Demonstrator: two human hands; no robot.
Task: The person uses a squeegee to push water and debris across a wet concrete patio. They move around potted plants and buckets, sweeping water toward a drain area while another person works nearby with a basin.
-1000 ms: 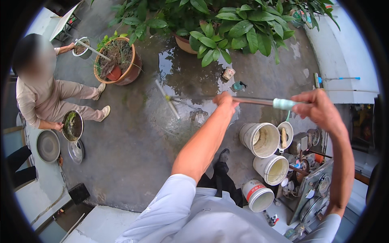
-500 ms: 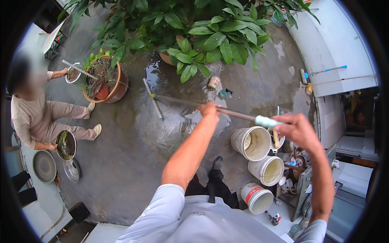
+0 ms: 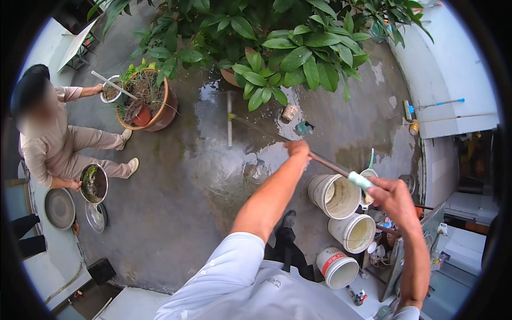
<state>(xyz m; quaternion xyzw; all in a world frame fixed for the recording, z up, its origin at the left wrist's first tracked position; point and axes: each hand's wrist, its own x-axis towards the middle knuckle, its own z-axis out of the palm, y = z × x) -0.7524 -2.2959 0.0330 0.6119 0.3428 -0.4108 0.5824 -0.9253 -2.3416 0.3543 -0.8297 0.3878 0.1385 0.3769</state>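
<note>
A long-handled floor squeegee (image 3: 230, 130) reaches away from me, its narrow bar on the wet concrete. My left hand (image 3: 297, 149) is closed around the brown pole partway down. My right hand (image 3: 393, 198) grips the upper end, at and behind the pale green grip (image 3: 361, 180). The bar stands nearly in line with my view, beside a puddle (image 3: 250, 152). Beyond it lie a small tub (image 3: 289, 112) and a teal bottle (image 3: 304, 127).
Several white buckets (image 3: 344, 270) stand at my right. A large leafy plant (image 3: 298, 50) overhangs the far side. At left a person (image 3: 48, 128) holds a mossy round pan (image 3: 94, 184) and a white-rimmed pot (image 3: 111, 89), near a terracotta planter (image 3: 166, 109).
The squeegee's bar has shifted right across the floor and swung from slanted to nearly straight. Both hands have kept their hold, the left moving right and slightly nearer. My view has shifted slightly.
</note>
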